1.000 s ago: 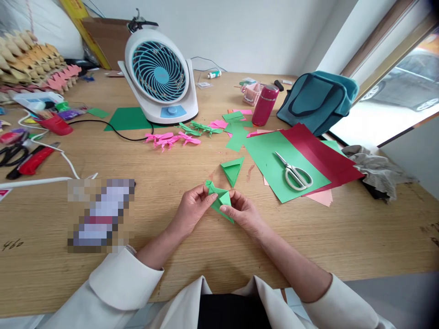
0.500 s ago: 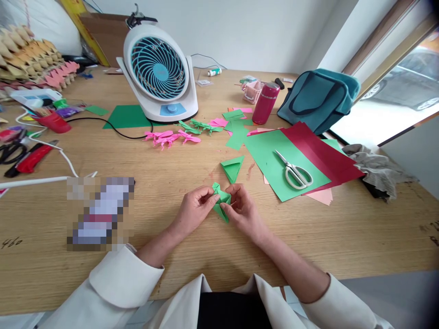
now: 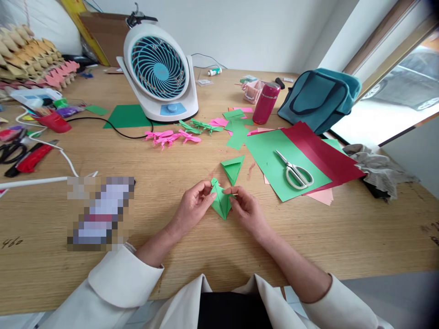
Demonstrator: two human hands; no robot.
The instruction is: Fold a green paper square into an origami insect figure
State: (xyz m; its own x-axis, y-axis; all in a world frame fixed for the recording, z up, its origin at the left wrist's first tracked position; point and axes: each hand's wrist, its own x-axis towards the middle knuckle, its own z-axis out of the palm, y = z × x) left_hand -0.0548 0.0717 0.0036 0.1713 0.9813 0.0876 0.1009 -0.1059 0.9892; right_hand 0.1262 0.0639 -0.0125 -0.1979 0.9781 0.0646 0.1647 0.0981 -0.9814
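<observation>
Between my two hands is a piece of folded green paper [image 3: 221, 204], kite-shaped, with a crease down its middle and a small narrow tip at the top. My left hand [image 3: 194, 204] pinches its left edge between thumb and fingers. On the opposite edge, my right hand [image 3: 249, 211] grips the paper with thumb and index finger. Just beyond my hands lies a folded green paper triangle [image 3: 233, 169], touched by neither hand. Farther back sit pink folded paper figures [image 3: 171, 138] and green folded paper figures [image 3: 199, 127].
White-handled scissors [image 3: 297, 176] rest on a green sheet [image 3: 270, 160] over a dark red sheet [image 3: 318, 151] at right. A fan [image 3: 159, 68], a red flask [image 3: 266, 103] and a teal bag [image 3: 318, 100] stand at the back. A blurred-out flat object [image 3: 101, 212] lies left.
The green paper's raised folds have been laid flatter, so it now shows a smooth kite shape. My right fingers have shifted slightly along its right edge.
</observation>
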